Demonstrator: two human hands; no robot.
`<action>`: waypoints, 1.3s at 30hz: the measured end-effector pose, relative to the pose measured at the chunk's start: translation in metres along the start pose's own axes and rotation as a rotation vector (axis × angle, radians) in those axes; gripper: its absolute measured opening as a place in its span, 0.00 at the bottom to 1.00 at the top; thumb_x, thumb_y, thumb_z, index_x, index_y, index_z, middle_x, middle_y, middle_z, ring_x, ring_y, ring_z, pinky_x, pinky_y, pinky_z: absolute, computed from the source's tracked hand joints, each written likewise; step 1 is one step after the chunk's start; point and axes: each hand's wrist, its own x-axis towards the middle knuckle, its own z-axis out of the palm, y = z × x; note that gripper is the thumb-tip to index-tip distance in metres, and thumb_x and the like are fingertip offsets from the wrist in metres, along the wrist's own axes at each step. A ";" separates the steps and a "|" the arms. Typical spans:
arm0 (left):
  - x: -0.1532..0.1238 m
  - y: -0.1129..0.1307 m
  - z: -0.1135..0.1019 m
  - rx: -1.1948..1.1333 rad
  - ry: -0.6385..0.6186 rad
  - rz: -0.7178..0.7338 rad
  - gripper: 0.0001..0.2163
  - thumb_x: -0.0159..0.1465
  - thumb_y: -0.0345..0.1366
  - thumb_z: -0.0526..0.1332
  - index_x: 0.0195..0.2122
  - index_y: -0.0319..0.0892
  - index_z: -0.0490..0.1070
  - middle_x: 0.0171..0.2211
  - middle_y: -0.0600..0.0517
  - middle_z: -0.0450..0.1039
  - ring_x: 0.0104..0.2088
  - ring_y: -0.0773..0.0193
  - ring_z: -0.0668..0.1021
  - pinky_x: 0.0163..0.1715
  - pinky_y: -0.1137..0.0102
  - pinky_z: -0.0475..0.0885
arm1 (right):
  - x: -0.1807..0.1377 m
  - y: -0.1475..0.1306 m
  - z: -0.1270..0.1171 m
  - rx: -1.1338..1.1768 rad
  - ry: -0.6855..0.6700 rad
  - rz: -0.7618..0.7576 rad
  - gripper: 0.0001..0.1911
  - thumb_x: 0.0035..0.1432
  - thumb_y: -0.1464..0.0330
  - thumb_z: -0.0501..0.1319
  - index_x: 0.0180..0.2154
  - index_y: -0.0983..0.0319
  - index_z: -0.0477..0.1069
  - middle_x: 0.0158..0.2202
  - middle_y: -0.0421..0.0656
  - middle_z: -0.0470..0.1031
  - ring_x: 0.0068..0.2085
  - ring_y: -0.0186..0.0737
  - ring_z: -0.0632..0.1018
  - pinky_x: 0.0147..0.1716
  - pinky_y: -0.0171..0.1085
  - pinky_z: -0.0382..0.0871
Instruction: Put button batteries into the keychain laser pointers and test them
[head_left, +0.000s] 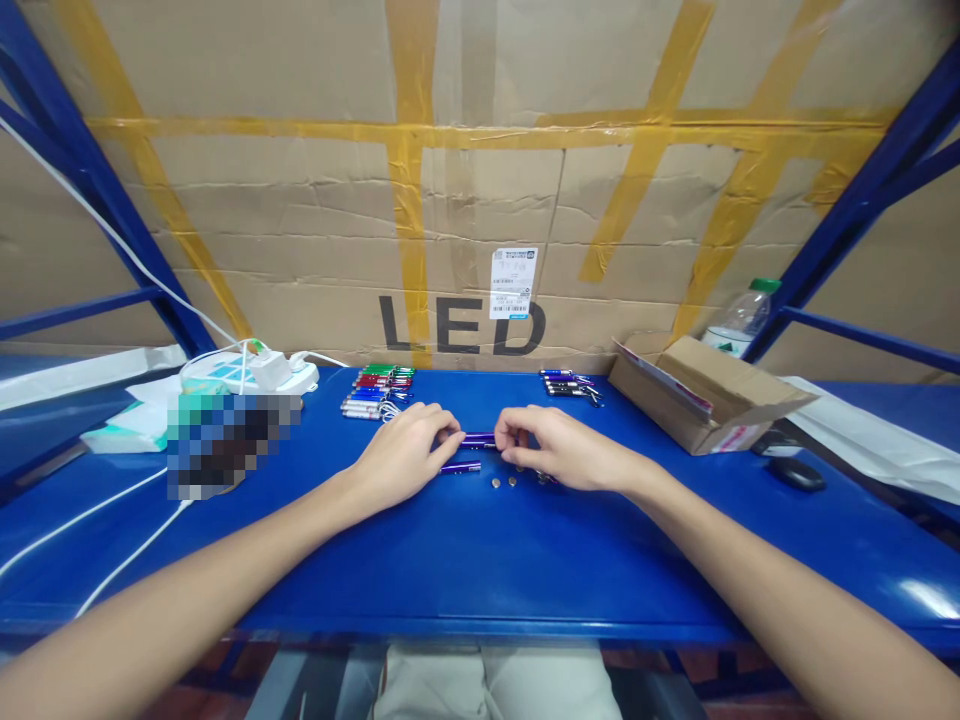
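My left hand [405, 450] and my right hand [551, 447] meet at the middle of the blue table [480, 560], fingers pinched on the two ends of a small purple flashlight [478, 439]. A second purple flashlight [460, 467] lies on the table just below it, by my left fingertips. Two small round button cells [504, 482] lie under my right hand's fingers. Something small and dark sits under my right palm; I cannot make it out.
A row of coloured mini flashlights [377, 391] lies at the back left, another small group [568, 385] at the back right. An open cardboard box [701, 395] and a water bottle [742, 318] stand right. A white power strip [251, 372] with cables sits left. Cardboard wall behind.
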 end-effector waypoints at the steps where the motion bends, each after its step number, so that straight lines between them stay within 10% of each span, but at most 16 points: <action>1: 0.000 0.000 0.000 -0.003 -0.001 0.004 0.09 0.77 0.39 0.60 0.42 0.44 0.78 0.38 0.50 0.79 0.42 0.55 0.78 0.43 0.62 0.69 | -0.001 0.000 -0.003 -0.018 0.021 -0.001 0.04 0.67 0.73 0.61 0.40 0.60 0.73 0.35 0.39 0.79 0.35 0.38 0.77 0.38 0.35 0.69; 39: 0.000 0.001 -0.002 -0.012 -0.002 0.026 0.10 0.77 0.40 0.58 0.42 0.44 0.78 0.38 0.49 0.78 0.41 0.55 0.77 0.43 0.62 0.69 | -0.002 0.000 0.000 -0.062 -0.244 -0.184 0.06 0.71 0.71 0.63 0.43 0.60 0.80 0.42 0.44 0.81 0.44 0.43 0.79 0.46 0.38 0.71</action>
